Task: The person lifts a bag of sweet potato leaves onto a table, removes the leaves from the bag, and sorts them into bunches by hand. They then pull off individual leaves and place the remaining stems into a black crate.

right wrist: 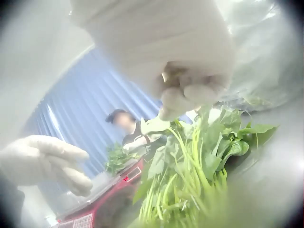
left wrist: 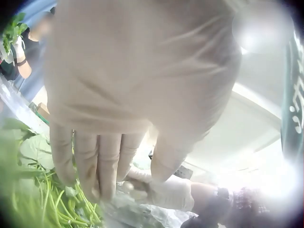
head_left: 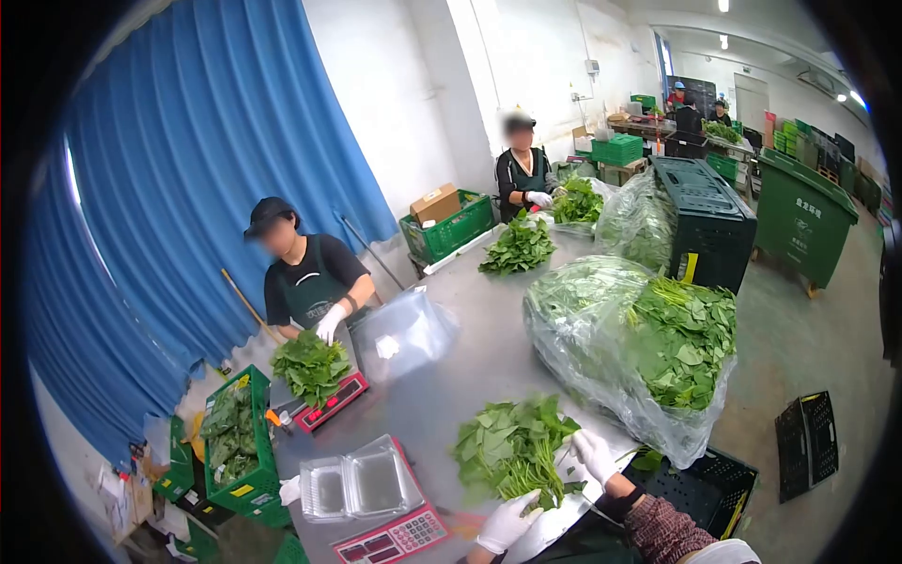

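Note:
A heap of leafy greens (head_left: 507,446) lies on the metal table in front of me, with its pale stems (right wrist: 164,202) pointing toward me. My gloved right hand (head_left: 594,458) is at the heap's right side, its fingers curled and pinching leafy greens at the top of the bunch in the right wrist view. My gloved left hand (head_left: 507,524) is held beside the stem ends. In the left wrist view its fingers (left wrist: 85,161) extend loosely, with nothing between them. Left of the heap stands a red scale (head_left: 399,534) carrying an open clear plastic box (head_left: 362,484).
A large clear bag of greens (head_left: 639,348) stands at the table's right, beside a dark crate (head_left: 705,221). Across the table a person (head_left: 310,268) handles greens on another red scale (head_left: 329,402). Black crates (head_left: 719,489) sit low at right, green crates (head_left: 240,446) at left.

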`<move>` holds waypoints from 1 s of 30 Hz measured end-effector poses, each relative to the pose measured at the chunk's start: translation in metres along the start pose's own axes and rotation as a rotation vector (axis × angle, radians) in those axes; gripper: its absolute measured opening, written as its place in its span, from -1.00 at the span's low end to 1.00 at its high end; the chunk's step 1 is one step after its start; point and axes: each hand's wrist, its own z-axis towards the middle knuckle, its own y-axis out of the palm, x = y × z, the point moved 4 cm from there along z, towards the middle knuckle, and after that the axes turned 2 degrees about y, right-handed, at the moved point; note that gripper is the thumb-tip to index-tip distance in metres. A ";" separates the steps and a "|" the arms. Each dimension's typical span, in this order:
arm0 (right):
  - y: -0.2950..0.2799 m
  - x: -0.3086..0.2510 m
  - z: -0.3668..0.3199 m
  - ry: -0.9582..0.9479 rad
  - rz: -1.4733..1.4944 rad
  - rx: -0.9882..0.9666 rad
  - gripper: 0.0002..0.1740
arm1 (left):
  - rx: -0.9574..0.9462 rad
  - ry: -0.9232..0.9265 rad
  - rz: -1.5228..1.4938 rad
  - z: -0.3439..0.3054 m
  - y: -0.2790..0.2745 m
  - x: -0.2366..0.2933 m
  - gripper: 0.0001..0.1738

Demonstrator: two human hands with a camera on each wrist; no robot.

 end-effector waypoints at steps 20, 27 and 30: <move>0.023 -0.051 -0.058 -0.449 -0.114 0.024 -0.82 | 0.324 -0.050 -0.827 0.032 -0.015 0.047 -0.75; 0.023 -0.007 -0.067 0.038 0.419 -0.036 -0.80 | 0.287 -0.016 -0.728 0.040 0.000 0.051 -0.72; 0.013 -0.001 -0.071 0.038 0.423 0.002 -0.81 | 0.185 -0.165 -0.869 0.045 0.018 0.049 -0.72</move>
